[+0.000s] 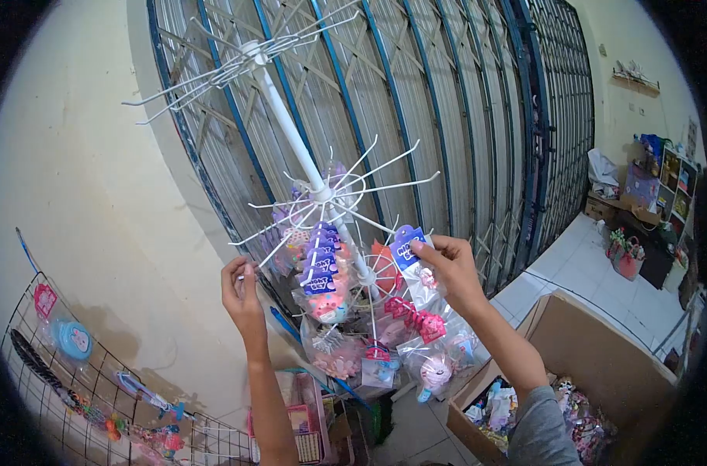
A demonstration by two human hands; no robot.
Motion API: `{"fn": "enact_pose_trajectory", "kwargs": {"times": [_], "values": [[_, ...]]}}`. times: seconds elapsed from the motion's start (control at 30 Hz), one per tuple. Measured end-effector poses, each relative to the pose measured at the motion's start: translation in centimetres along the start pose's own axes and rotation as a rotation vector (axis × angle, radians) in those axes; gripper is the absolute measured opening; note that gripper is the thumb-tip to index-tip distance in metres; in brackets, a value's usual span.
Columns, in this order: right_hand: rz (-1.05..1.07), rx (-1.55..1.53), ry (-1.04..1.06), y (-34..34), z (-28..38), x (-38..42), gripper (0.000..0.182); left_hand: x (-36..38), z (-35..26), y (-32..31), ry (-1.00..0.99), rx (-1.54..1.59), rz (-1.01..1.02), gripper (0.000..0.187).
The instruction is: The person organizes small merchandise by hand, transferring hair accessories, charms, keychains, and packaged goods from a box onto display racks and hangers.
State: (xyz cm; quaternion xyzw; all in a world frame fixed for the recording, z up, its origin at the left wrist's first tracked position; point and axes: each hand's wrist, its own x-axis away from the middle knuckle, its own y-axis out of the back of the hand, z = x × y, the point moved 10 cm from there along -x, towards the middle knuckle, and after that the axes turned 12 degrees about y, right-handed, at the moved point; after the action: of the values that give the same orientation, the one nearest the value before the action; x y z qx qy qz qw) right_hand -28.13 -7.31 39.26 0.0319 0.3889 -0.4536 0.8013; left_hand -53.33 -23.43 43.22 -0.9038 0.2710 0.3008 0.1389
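Observation:
My right hand [447, 268] pinches the blue header card of a clear packet [423, 283] with a small pale pink and white item inside. My left hand [243, 295] is closed at the tip of a wire hook [274, 252] on the white display stand [291, 128]. Several packets with purple-blue header cards [320, 260] hang in a row between my hands, with pink and pastel items in them. Lower on the stand hang packets with pink cards [419, 322] and a bagged pink figure [435, 373].
A metal folding gate [447, 116] stands behind the stand. At lower right is a cardboard box [633, 365] holding packets. A wire grid rack [50, 396] with hanging accessories is at lower left, near a pink basket [311, 423]. Shelves [672, 179] and bags stand at far right.

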Motion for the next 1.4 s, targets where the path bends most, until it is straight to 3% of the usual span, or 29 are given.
{"fn": "enact_pose_trajectory", "kwargs": {"times": [0.23, 0.43, 0.53, 0.6, 0.63, 0.67, 0.7, 0.73, 0.77, 0.8, 0.83, 0.87, 0.97, 1.0, 1.03, 1.1, 1.13, 1.2, 1.27, 1.33, 1.4], "values": [[-0.001, -0.017, -0.042, -0.7, -1.1, -0.2, 0.017, -0.2, 0.0, 0.3, -0.033, -0.023, -0.020, 0.020], [0.068, 0.294, 0.110, -1.8, -5.0, -3.5, 0.022, -1.1, 1.4, 0.1, 0.016, -0.011, 0.046, 0.024], [0.092, 0.409, 0.071, -2.6, -7.2, -5.3, 0.020, -0.5, 0.8, 1.4, -0.070, 0.063, -0.102, 0.032], [0.096, 0.510, 0.129, -2.6, -6.6, -5.4, 0.022, 1.8, -0.9, 3.9, -0.218, -0.134, -0.397, 0.039], [0.091, 0.606, 0.190, -2.2, -5.7, -5.2, 0.023, 3.6, -2.2, 4.3, -0.334, -0.039, -0.460, 0.040], [0.051, 0.618, 0.155, -0.9, -5.4, -4.6, 0.023, 5.1, -2.5, 4.6, -0.333, -0.100, -0.504, 0.039], [0.040, 0.622, 0.259, 0.0, -3.0, -3.5, 0.023, 7.6, -4.2, 3.4, -0.434, -0.033, -0.498, 0.037], [0.018, 0.643, 0.353, 1.6, -0.7, -1.9, 0.024, 9.5, -3.6, 2.9, -0.432, -0.207, -0.475, 0.037], [-0.058, 0.685, 0.283, 4.7, 0.3, -0.3, 0.024, 11.5, -3.8, 1.0, -0.476, -0.123, -0.352, 0.034], [0.037, 0.718, 0.251, 6.2, 1.3, 1.2, 0.022, 14.1, -3.9, -1.1, -0.508, -0.025, -0.236, 0.032], [0.137, 0.746, 0.217, 7.6, 2.1, 3.1, 0.020, 16.5, -3.1, -3.6, -0.534, 0.120, -0.011, 0.029], [0.078, 0.791, 0.159, 10.3, 3.3, 5.3, 0.020, 19.1, -2.7, -5.9, -0.556, 0.283, 0.193, 0.026], [0.419, 0.969, -0.129, 14.2, 4.2, 12.1, 0.016, 25.8, -2.0, -14.6, -0.431, 0.218, 0.803, 0.020], [0.386, 0.991, -0.156, 16.3, 4.8, 14.3, 0.016, 28.0, -1.3, -16.9, -0.377, 0.163, 0.968, 0.018], [0.449, 1.050, -0.289, 18.3, 3.6, 17.3, 0.016, 29.3, -1.7, -18.1, -0.371, 0.190, 0.998, 0.018], [0.472, 1.150, -0.550, 22.6, 1.4, 23.3, 0.017, 34.0, -0.5, -22.7, -0.271, -0.059, 1.335, 0.016], [0.435, 1.197, -0.676, 24.8, 0.2, 26.2, 0.018, 35.0, -0.6, -23.5, -0.266, -0.045, 1.358, 0.016], [0.451, 1.316, -0.707, 28.1, -3.3, 30.9, 0.020, 38.6, 1.5, -25.2, -0.219, -0.215, 1.623, 0.018], [0.522, 1.538, -0.778, 30.3, -6.4, 34.6, 0.025, 40.0, 1.8, -25.8, -0.293, -0.221, 1.627, 0.019], [0.635, 1.776, -0.584, 30.3, -9.1, 36.2, 0.025, 40.8, 3.4, -26.1, -0.239, -0.346, 1.680, 0.021], [0.656, 1.868, -0.568, 30.6, -11.7, 37.8, 0.023, 40.7, 4.4, -26.1, -0.201, -0.400, 1.665, 0.022]]}}
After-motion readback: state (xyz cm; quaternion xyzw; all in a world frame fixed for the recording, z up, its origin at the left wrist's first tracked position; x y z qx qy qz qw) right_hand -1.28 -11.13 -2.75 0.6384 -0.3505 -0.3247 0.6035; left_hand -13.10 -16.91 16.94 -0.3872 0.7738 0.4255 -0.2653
